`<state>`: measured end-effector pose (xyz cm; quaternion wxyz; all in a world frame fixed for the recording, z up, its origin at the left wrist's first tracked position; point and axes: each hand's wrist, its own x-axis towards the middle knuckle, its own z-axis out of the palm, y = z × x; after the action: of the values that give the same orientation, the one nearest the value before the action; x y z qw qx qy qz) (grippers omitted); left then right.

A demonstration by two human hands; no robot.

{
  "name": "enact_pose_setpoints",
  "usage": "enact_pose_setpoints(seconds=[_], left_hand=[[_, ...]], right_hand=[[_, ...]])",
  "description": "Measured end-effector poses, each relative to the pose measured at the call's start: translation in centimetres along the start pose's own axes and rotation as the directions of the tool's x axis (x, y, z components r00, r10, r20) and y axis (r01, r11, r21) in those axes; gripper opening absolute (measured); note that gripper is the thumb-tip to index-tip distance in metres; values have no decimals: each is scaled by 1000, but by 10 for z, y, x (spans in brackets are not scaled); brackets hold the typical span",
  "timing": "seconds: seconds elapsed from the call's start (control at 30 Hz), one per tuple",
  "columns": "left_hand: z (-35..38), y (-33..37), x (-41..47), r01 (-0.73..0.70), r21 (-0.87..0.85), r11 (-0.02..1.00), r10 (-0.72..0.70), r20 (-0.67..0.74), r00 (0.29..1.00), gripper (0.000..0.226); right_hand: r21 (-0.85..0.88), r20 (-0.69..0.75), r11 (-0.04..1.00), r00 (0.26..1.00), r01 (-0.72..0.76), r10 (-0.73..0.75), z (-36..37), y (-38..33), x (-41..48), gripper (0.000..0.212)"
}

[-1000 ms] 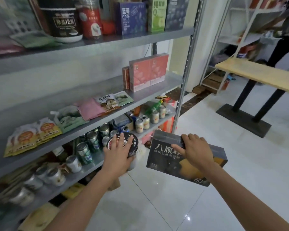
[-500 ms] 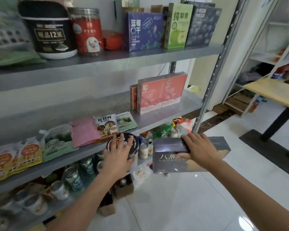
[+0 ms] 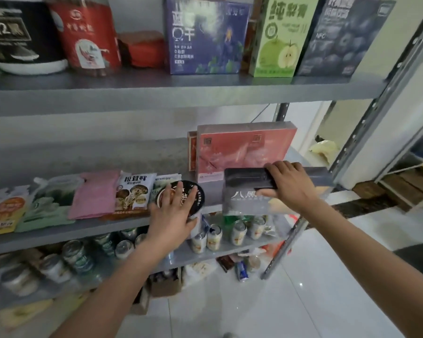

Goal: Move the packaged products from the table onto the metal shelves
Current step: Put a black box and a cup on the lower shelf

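Observation:
My left hand (image 3: 174, 213) grips a round can with a dark printed lid (image 3: 197, 191), held at the front edge of the middle metal shelf (image 3: 88, 230). My right hand (image 3: 287, 182) grips the top edge of a dark grey box with white characters (image 3: 244, 198), held level with that same shelf, just in front of a salmon-pink box (image 3: 242, 150) standing on it. The dark box's right end reaches the grey upright post (image 3: 366, 113).
Flat snack pouches (image 3: 93, 193) lie along the middle shelf to the left. The top shelf (image 3: 181, 91) carries a black tub, a red jar and several upright cartons. Drink cans (image 3: 214, 237) crowd the lower shelf. White tiled floor (image 3: 327, 276) lies to the right.
Both hands have risen with the can and the dark box, from lower-shelf height to middle-shelf height. The view has moved closer to the shelves and tilted upward.

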<state>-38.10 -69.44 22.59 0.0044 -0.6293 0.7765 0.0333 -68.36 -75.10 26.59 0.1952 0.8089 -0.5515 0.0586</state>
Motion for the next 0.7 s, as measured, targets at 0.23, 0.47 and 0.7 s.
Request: enact_pose_setpoints(seconds=[0.23,0.47,0.7], left_hand=[[-3,39,28,170,-7,985,-169,92,981,72],[-22,51,41,243,39,969,-246,107,963,71],[-20,37,56,228,89,970,-236,93,967,71]], right_hand=[[92,0,987,991,130,-131,42,38,57,97],[116,13,977,983,179,-182,54,42,92,90],[42,-151,977,968,209,-201,65,40,97,73]])
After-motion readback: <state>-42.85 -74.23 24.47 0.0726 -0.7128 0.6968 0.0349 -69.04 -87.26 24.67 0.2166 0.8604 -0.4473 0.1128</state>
